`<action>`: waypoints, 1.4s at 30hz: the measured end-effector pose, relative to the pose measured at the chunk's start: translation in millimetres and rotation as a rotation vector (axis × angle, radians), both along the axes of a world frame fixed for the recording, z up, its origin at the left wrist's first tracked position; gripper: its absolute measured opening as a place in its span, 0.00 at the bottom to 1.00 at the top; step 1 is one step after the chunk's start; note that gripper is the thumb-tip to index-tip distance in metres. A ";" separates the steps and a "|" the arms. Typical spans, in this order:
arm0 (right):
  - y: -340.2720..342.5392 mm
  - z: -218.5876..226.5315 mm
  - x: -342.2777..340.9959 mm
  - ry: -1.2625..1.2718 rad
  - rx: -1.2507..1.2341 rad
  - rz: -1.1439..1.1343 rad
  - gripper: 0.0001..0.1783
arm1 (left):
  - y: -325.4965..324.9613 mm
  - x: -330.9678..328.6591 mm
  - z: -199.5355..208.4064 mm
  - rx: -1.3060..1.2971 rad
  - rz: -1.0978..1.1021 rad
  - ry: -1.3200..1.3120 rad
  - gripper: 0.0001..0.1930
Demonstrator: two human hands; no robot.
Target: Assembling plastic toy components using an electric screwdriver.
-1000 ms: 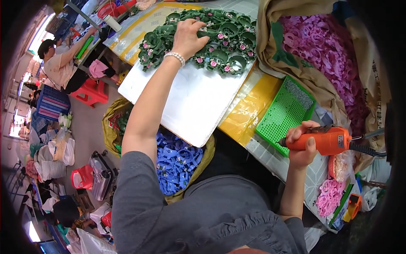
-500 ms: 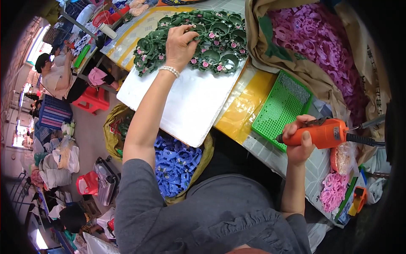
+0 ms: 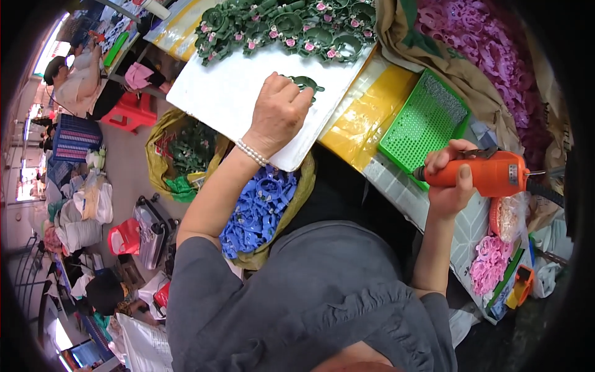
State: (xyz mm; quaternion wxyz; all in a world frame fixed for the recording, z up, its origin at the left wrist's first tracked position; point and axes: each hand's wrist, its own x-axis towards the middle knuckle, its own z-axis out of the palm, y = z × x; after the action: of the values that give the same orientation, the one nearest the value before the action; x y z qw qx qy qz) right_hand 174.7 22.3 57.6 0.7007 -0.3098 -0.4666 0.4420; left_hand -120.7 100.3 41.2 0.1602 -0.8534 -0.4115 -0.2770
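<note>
My left hand, with a white bead bracelet at the wrist, is closed on a dark green ring-shaped plastic piece over a white board. Part of that piece is hidden by the fingers. On the far half of the board lies a heap of similar green pieces with small pink flowers. My right hand is wrapped round an orange electric screwdriver, whose dark tip points left by the near corner of a green perforated tray. Small grey metal parts gather at the tray's far end.
A yellow sack of blue pieces stands below the board's near edge, beside another sack holding green ones. Purple pieces fill a large brown bag at the right. Pink pieces lie near the right table edge. Another person sits far left.
My left hand has come back from the green heap toward me, bringing one green piece over the white board. My right hand still holds the screwdriver. The whole view has shifted slightly.
</note>
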 end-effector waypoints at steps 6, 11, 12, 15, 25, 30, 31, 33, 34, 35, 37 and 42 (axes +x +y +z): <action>-4.9 -0.4 -1.7 -0.006 0.004 -0.009 0.25 | -3.4 1.5 -9.7 -0.009 0.046 0.087 0.15; -8.3 2.4 -0.6 0.010 0.015 -0.027 0.25 | -10.5 -2.2 -6.4 -0.094 0.072 0.104 0.17; -8.3 2.3 0.4 0.017 0.013 -0.022 0.25 | -13.6 -3.1 -2.9 -0.122 0.049 0.077 0.18; -7.7 2.5 2.3 0.024 0.011 -0.018 0.24 | -11.3 -9.5 9.7 -0.155 -0.028 -0.017 0.20; -5.5 -0.5 -3.7 0.026 0.006 0.013 0.24 | 43.5 -68.8 25.9 -0.654 -0.106 -0.269 0.24; -6.2 -2.4 -3.3 0.021 0.010 0.013 0.23 | 59.7 -70.9 17.4 -1.129 -0.068 -0.180 0.21; -6.6 -2.1 -2.5 0.015 0.008 0.014 0.23 | 61.7 -71.6 15.9 -1.109 -0.112 -0.175 0.21; -7.2 -1.8 -1.8 0.011 0.007 0.009 0.23 | 62.5 -72.8 13.0 -1.069 -0.195 -0.165 0.21; -7.2 -2.2 -1.2 0.010 0.009 0.003 0.23 | 59.9 -69.9 14.4 -1.044 -0.198 -0.158 0.22; -6.9 -2.7 -0.3 0.011 0.004 0.000 0.23 | 57.0 -68.1 16.8 -1.048 -0.200 -0.156 0.22; -6.7 -3.9 2.0 0.017 0.006 0.008 0.23 | 50.7 -64.6 24.5 -1.049 -0.111 -0.103 0.25; -6.4 -1.8 2.2 0.001 0.014 0.020 0.22 | 36.0 -63.1 30.7 -1.089 -0.100 -0.124 0.31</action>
State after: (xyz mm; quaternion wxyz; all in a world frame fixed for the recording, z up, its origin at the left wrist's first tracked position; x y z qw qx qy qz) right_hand 176.9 15.9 55.8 0.6986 -0.3000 -0.4723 0.4459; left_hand -183.8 136.3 71.9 -0.3424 -0.8136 -0.4628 -0.0809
